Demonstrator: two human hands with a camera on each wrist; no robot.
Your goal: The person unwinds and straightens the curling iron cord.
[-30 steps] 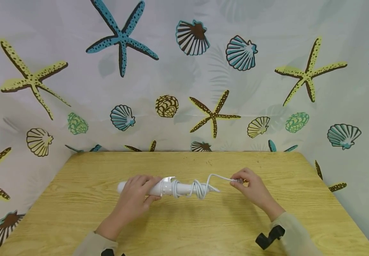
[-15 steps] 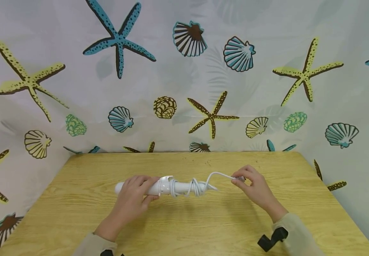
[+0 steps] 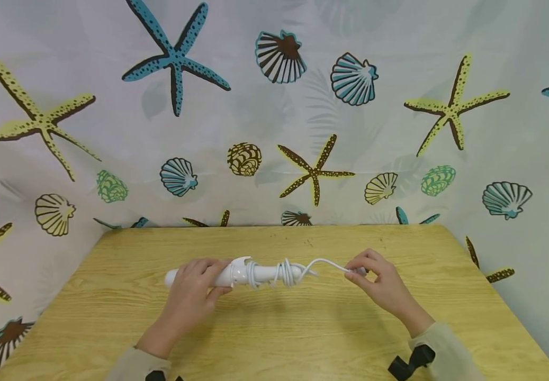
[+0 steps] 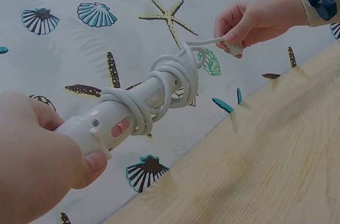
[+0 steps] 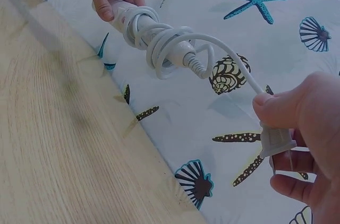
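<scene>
A white curling iron (image 3: 239, 272) is held level above the table, its handle end pointing right. My left hand (image 3: 190, 288) grips it round the barrel near the clip lever, covering much of that part. White cord (image 4: 178, 78) winds in loose loops around the handle, and a pinkish switch (image 4: 121, 127) shows between the loops. From the loops a free length of cord runs right to the plug (image 5: 276, 140). My right hand (image 3: 376, 278) pinches the plug with thumb and fingers, partly hiding it in the head view.
Under both hands lies a wood-grain table (image 3: 274, 338). A pale curtain (image 3: 274, 116) printed with starfish and shells surrounds it at the back and sides. Dark cameras are strapped at both wrists, the right wrist camera (image 3: 411, 362) showing most.
The curling iron has shifted slightly left and up with my left hand. My right hand has moved a little to the right with the plug, widening the gap between the hands.
</scene>
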